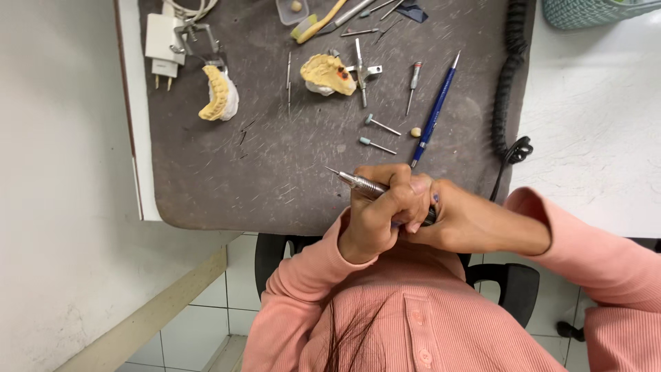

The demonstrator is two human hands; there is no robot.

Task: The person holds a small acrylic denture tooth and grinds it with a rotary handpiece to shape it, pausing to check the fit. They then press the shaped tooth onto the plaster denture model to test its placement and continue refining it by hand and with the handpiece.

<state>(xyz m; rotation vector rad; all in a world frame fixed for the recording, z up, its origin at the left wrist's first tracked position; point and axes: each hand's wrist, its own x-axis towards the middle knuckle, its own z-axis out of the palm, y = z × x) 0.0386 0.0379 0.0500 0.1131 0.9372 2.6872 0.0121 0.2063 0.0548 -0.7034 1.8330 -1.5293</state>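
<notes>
While my left hand [375, 217] wraps its fingers [396, 186] shut around the metal handpiece [361, 183], whose thin bur points left over the near edge of the dark tabletop mat [275, 172], my right hand [458, 220] is curled closed against it, pinching something I cannot make out. Stiff, smooth and probably slippery, the handpiece is best held at its thicker barrel, never the fragile tip. Its rear end is hidden in my fists; farther off lie a yellow dental cast [219, 93] and a blue pencil [435, 110].

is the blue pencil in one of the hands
No, the blue mechanical pencil lies loose on the grey mat, while both hands close around a silver handpiece nearer the body.
</notes>
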